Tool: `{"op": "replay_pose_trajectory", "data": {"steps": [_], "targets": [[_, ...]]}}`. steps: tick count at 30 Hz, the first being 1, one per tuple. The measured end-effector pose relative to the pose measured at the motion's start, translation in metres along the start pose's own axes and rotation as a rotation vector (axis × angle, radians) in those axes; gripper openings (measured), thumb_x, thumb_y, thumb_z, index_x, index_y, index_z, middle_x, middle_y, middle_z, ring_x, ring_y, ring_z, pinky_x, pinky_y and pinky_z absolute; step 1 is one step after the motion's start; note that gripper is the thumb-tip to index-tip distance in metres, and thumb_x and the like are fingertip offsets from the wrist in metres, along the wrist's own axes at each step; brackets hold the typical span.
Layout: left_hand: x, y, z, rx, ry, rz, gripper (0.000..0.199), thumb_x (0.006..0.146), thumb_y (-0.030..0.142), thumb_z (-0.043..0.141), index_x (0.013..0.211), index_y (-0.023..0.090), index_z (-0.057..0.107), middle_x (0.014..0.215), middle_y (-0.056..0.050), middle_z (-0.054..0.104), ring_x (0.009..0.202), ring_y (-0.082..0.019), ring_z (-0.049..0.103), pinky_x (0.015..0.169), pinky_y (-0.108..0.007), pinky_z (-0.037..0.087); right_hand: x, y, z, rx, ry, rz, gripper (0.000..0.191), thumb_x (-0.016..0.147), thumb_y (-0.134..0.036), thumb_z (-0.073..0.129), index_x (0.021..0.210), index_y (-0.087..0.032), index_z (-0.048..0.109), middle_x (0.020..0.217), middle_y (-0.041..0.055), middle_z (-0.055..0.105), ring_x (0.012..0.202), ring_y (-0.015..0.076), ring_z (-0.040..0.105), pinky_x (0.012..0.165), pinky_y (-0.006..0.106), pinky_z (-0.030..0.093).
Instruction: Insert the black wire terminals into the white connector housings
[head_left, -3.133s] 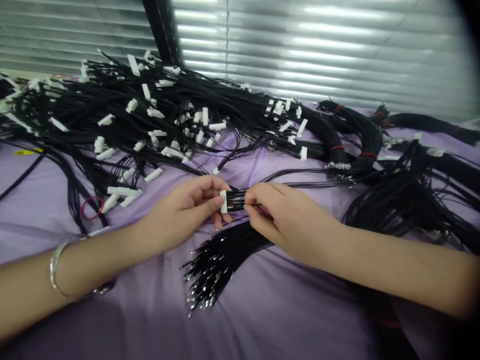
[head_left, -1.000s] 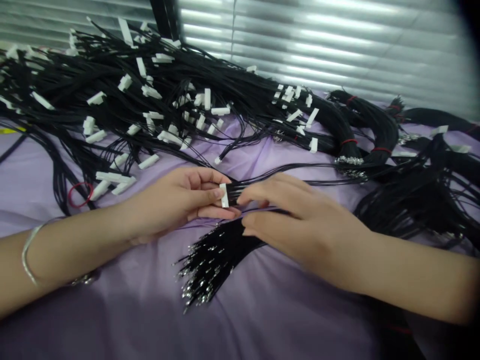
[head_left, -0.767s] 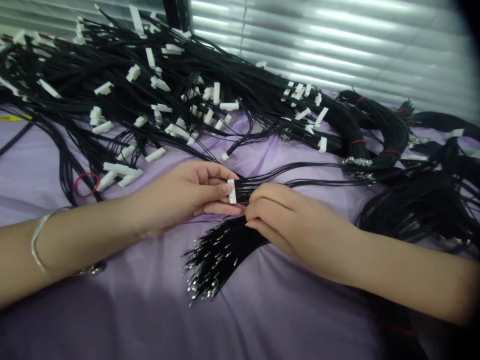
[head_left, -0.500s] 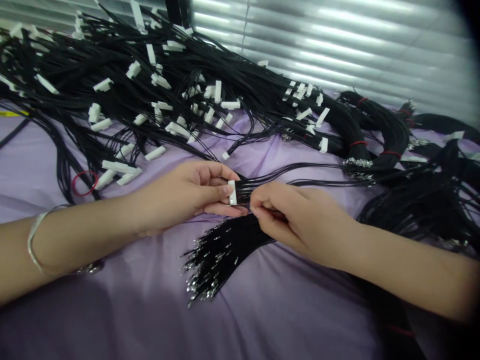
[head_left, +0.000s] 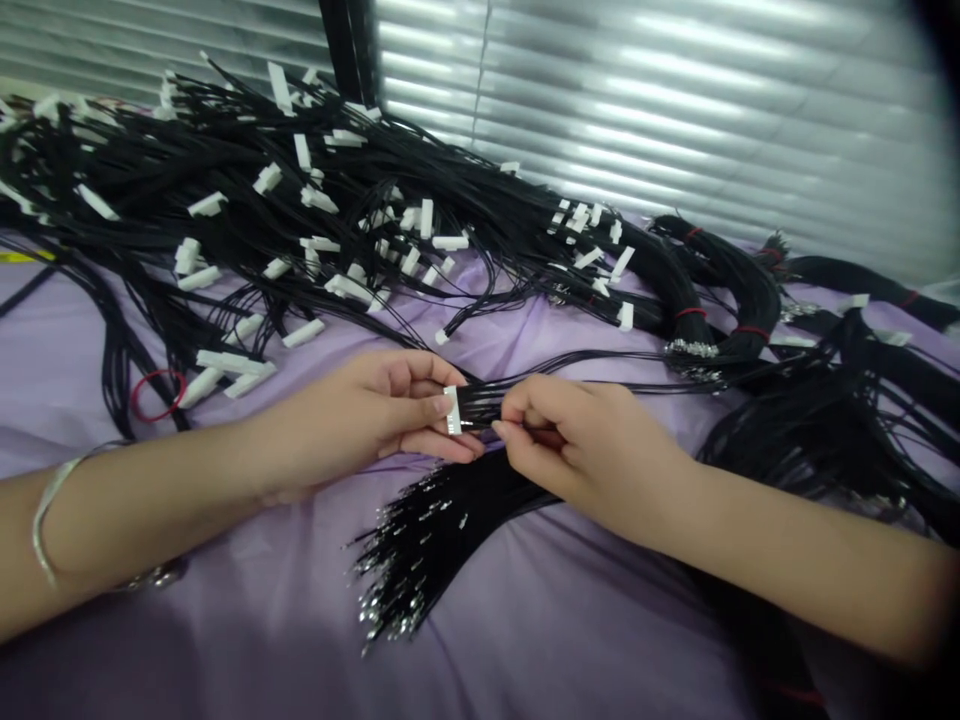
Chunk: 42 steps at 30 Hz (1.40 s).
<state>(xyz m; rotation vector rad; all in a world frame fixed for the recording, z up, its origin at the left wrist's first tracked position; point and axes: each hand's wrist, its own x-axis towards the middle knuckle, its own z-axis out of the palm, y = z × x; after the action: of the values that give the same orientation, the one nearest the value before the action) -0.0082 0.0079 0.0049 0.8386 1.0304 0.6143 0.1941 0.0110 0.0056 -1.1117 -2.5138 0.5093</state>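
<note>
My left hand (head_left: 401,408) pinches a small white connector housing (head_left: 453,410) between thumb and fingers. Several thin black wires (head_left: 570,358) run out of its right side and trail off to the right. Close by on the right, my right hand (head_left: 577,435) is closed in a pinch on a thin black wire (head_left: 480,424), whose shiny tip is at the connector's lower edge. Whether that tip sits inside the housing, I cannot tell. Below both hands lies a thick bundle of black wires (head_left: 450,520) with bare metal terminals fanned out to the left.
A long heap of black cables (head_left: 247,220) with white connectors spans the back. Wire bundles tied with red bands (head_left: 690,312) lie at the back right. A red ring (head_left: 159,396) rests on the purple cloth (head_left: 285,620). Window blinds (head_left: 675,110) rise behind.
The view has shifted, so the scene sits slightly lower and further left. A shiny wire tip now shows at the connector's lower edge, beside my right fingers. Both hands keep their pinch.
</note>
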Motion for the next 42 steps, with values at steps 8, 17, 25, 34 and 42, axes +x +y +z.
{"op": "replay_pose_trajectory", "data": {"steps": [8,17,25,34,42], "targets": [[0.001,-0.003,0.000,0.067,-0.035,0.055,0.009,0.089,0.011,0.054,0.091,0.015,0.062,0.081,-0.004,0.074,0.074,-0.012,0.072,0.073,-0.016,0.057,0.003,-0.002,-0.001,0.056,-0.001,0.028,0.009,0.083,-0.017,0.051,0.074,-0.016,0.052,0.055,-0.0061,0.046,0.046,0.0050,0.036,0.046,0.018,0.027],[0.002,-0.003,-0.001,0.060,-0.026,0.036,0.005,0.088,0.013,0.057,0.089,0.015,0.061,0.081,-0.004,0.074,0.073,-0.012,0.072,0.071,-0.016,0.058,0.002,-0.006,0.001,-0.068,0.037,0.013,0.008,0.083,-0.018,0.050,0.079,-0.015,0.056,0.061,-0.0023,0.056,0.048,0.0073,0.044,0.049,0.020,0.031],[0.004,0.001,-0.001,0.006,-0.032,-0.002,0.008,0.087,0.010,0.057,0.088,0.013,0.064,0.084,-0.005,0.074,0.071,-0.011,0.072,0.067,-0.013,0.057,0.005,-0.007,0.003,-0.057,-0.026,-0.032,0.013,0.085,-0.019,0.050,0.079,-0.014,0.061,0.065,-0.0006,0.063,0.052,0.0097,0.051,0.050,0.022,0.034],[0.006,0.001,-0.002,0.010,-0.050,-0.019,0.009,0.086,0.008,0.057,0.090,0.011,0.064,0.087,-0.008,0.074,0.074,-0.014,0.072,0.073,-0.019,0.059,0.008,-0.011,0.007,-0.173,-0.085,0.040,0.017,0.087,-0.023,0.049,0.080,-0.014,0.063,0.062,0.0008,0.063,0.049,0.0134,0.052,0.048,0.026,0.035],[-0.007,0.000,-0.001,0.372,0.023,0.281,0.010,0.091,0.022,0.051,0.099,0.020,0.056,0.052,0.002,0.066,0.033,-0.009,0.054,0.032,-0.012,0.043,0.001,-0.003,-0.009,-0.443,0.353,-0.281,0.037,0.081,-0.024,0.061,0.112,-0.003,0.059,0.110,0.0199,0.059,0.103,0.0293,0.054,0.090,0.042,0.045]]}}
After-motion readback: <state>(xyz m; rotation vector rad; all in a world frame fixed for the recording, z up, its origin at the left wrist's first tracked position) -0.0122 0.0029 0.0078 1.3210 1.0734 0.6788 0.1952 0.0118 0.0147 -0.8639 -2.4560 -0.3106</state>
